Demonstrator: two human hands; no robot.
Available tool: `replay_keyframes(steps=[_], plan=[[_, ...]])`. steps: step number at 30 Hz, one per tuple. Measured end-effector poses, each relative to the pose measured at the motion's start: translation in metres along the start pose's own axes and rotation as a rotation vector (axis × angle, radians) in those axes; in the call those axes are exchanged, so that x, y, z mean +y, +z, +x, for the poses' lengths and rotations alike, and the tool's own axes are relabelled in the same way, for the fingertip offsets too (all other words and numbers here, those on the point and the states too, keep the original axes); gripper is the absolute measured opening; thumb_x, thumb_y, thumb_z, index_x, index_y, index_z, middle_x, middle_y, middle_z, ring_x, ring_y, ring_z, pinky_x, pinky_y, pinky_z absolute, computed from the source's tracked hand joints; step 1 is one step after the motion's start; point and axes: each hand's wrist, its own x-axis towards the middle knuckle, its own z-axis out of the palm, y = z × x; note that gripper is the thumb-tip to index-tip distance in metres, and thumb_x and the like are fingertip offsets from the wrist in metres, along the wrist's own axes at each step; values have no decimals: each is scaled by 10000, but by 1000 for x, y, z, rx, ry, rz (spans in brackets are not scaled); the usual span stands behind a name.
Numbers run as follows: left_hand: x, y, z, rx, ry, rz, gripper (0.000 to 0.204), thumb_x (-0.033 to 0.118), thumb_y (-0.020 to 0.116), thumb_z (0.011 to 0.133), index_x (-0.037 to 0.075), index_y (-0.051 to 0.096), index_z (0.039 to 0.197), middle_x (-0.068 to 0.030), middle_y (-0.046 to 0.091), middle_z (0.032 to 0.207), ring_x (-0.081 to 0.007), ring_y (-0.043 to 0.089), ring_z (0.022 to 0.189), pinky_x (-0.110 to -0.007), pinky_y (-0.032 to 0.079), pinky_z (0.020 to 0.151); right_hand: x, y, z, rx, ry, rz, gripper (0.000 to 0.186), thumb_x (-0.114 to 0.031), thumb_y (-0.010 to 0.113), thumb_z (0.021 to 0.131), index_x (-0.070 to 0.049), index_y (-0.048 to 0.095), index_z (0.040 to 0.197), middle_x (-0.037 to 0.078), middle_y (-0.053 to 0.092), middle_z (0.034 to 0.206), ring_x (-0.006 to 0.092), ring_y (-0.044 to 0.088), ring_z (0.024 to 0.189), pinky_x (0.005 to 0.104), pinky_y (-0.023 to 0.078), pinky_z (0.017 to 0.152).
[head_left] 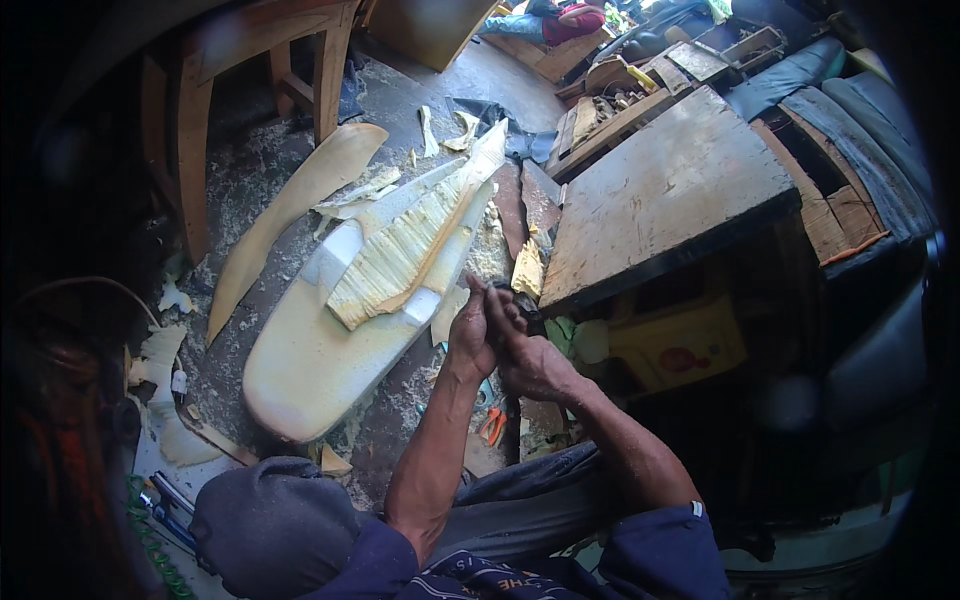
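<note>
Hands are being held together over the floor, just in front of the near corner of a worn wooden bench [665,195]. The left hand [470,335] is being raised with its fingers [474,292] closed narrowly and pointing up, and the right hand [530,360] is being pressed against it, its fingers curled around a small dark object [524,308] gripped between both hands. What the object is cannot be told, since most of it is being hidden by the fingers. Judging by the pose, a fiddly step of handling or adjusting this small piece is being carried out, and the next move is likely calling for a steady pinch and fine finger control rather than force. Just left of the hands, a long cream-coloured foam seat cushion [310,365] is lying on the floor, its upper part being covered by a torn, ribbed, yellowish layer [400,255] peeled back in strips. A curved tan sheet [290,205] is lying beside it, with foam scraps scattered around.
</note>
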Motion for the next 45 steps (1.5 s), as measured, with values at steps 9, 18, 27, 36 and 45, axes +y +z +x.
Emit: replay_keyframes(steps=[9,18,27,36,45], plan=[[-1,11,-9,94,97,219,462,503,572,1016,64,584,874,-34,560,704,-166,581,569,-325,546,539,-1,4,1,-29,-42,12,902,-73,526,885,-75,-35,1591,327,635,824,504,648,718,539,502,645],[7,25,-10,-45,129,108,580,617,588,953,38,589,910,-80,639,729,-208,653,631,-346,582,695,-3,-14,1,47,69,195,943,-76,496,866,-294,-13,1630,336,642,945,482,681,867,521,528,799],[20,7,-7,85,6,-31,643,660,507,975,45,564,796,-79,565,644,-252,618,563,-448,573,613,-20,10,0,76,57,-441,572,-86,509,881,-137,414,1442,230,713,843,429,709,773,539,550,655],[20,-1,-4,175,2,147,503,558,582,988,75,604,851,-90,608,655,-251,641,580,-455,579,669,-27,11,-2,212,-6,-527,775,-111,498,905,-287,200,1598,247,711,883,443,705,749,557,554,659],[15,-9,2,-100,18,-19,497,542,595,978,47,638,961,-85,670,757,-255,686,684,-465,601,738,-29,-18,0,-131,144,226,1022,-205,612,865,-232,-64,1631,228,695,885,329,710,792,471,555,756]])
